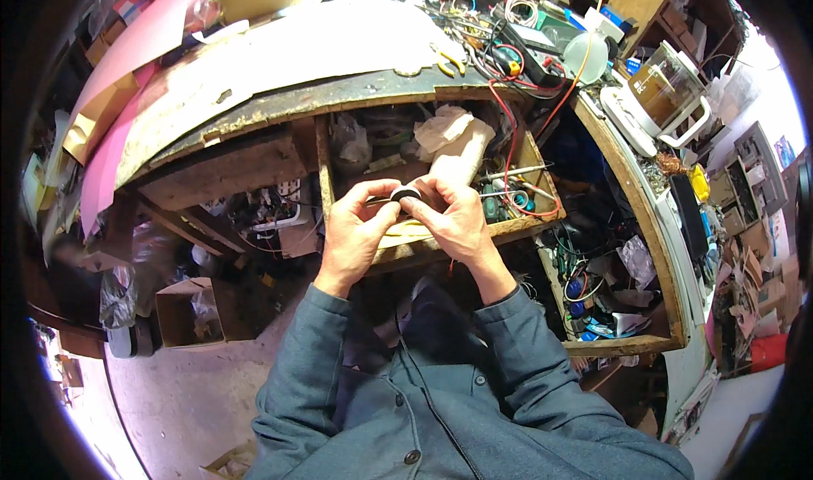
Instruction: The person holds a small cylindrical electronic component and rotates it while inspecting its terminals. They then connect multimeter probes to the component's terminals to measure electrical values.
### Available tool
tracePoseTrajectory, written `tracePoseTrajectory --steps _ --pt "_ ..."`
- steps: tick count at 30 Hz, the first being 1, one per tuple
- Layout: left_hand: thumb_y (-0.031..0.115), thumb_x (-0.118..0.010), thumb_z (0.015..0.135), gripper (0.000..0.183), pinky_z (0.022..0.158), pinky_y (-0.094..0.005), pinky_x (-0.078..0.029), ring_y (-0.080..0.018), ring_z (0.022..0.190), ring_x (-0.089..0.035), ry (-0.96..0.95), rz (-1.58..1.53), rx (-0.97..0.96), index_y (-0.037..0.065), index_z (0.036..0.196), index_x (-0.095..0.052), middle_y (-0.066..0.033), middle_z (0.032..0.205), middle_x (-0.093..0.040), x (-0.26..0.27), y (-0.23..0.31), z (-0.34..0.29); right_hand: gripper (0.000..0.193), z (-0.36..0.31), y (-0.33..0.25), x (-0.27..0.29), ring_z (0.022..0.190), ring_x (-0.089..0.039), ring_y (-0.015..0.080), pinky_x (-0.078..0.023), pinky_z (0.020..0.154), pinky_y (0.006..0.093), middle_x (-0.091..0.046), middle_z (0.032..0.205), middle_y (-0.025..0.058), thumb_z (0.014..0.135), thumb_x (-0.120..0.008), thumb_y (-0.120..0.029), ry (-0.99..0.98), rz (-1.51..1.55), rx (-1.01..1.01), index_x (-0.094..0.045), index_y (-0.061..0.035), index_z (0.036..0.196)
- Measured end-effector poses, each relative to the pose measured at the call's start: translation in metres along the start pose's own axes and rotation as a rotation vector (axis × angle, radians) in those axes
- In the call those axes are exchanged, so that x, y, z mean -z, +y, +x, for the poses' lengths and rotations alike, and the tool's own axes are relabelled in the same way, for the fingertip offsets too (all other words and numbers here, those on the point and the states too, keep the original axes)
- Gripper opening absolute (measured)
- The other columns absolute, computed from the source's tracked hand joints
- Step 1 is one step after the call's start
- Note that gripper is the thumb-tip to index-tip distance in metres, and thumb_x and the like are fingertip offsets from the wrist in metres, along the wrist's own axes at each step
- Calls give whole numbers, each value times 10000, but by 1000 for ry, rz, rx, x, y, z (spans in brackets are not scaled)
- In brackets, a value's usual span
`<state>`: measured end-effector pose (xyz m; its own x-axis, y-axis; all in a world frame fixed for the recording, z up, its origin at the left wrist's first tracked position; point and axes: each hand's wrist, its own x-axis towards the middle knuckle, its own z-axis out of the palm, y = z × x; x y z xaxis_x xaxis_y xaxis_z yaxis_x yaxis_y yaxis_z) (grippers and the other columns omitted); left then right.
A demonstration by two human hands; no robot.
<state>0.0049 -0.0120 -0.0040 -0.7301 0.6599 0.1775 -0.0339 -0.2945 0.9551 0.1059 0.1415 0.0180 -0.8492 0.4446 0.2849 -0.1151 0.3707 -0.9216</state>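
Between my two hands is a small round black piece with a pale rim [406, 194]; its exact kind is too small to make out. My left hand [351, 233] pinches its left side between thumb and fingers. On the other side, my right hand [460, 226] grips it with the thumb pressed on its lower edge. Both hands are above the front edge of an open wooden drawer [326, 171]. Inside the drawer, just beyond my fingers, lies a crumpled pale cloth or paper [457, 146].
A white sheet [313, 44] covers much of the bench. Yellow-handled pliers [449, 59] lie near its right end, beside a multimeter [533, 44] and tangled leads. Another drawer [614, 344] with wires and packets is at right. A cardboard box [188, 315] stands on the floor at left.
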Motion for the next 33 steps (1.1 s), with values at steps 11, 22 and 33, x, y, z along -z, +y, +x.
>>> tracePoseTrajectory --steps 11,22,33 --pt "95 -681 1056 244 932 -291 -598 -135 1049 -727 24 -30 51 -2 1275 -725 -70 1184 -760 2 -2 1 211 1 5 -1 784 -662 89 -547 711 272 -734 879 40 940 -832 -141 22 -47 23 -727 -3 1060" --pt "98 -670 1067 242 919 -306 -627 -153 1042 -735 -17 -17 61 -9 1278 -721 -84 1193 -757 1 -1 3 205 3 13 0 751 -610 75 -511 677 261 -692 865 12 925 -842 -139 20 -11 3 -723 -8 1028" --pt "104 -666 1072 248 898 -313 -648 -158 1032 -736 -15 -23 54 -21 1282 -709 -93 1190 -752 -1 3 1 232 5 22 4 764 -617 79 -516 703 270 -701 862 10 926 -840 -184 7 -15 0 -742 -8 1040"
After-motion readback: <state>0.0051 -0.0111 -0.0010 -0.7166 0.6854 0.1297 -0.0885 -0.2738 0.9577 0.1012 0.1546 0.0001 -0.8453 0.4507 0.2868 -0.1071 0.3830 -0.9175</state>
